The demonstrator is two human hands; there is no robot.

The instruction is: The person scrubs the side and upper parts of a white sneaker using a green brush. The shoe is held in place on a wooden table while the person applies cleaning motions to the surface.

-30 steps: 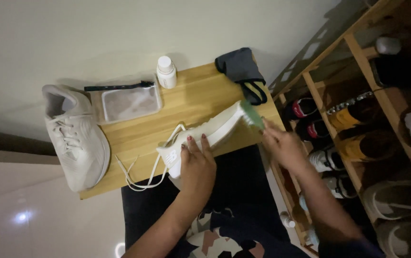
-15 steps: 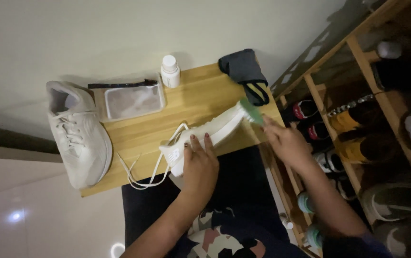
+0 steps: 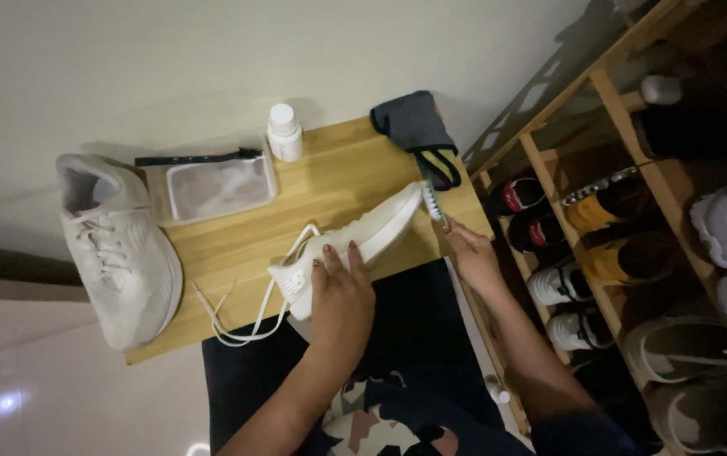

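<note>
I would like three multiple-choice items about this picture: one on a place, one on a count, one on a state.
1. Where does the small white plastic bottle stand?
A. on the wooden shoe rack
B. at the far edge of the light wooden board
C. on the floor

2. How many white sneakers are on the board?
A. one
B. two
C. three

3. What is the state of the laces of the white sneaker under the left hand?
A. tied in a bow
B. removed
C. loose, trailing over the board

Answers:
1 B: it stands beside the clear zip pouch, near the wall.
2 B: one under the left hand, one at the left end.
3 C: white loops lie slack past its toe, while the right hand holds a green-handled brush at the heel.
</note>
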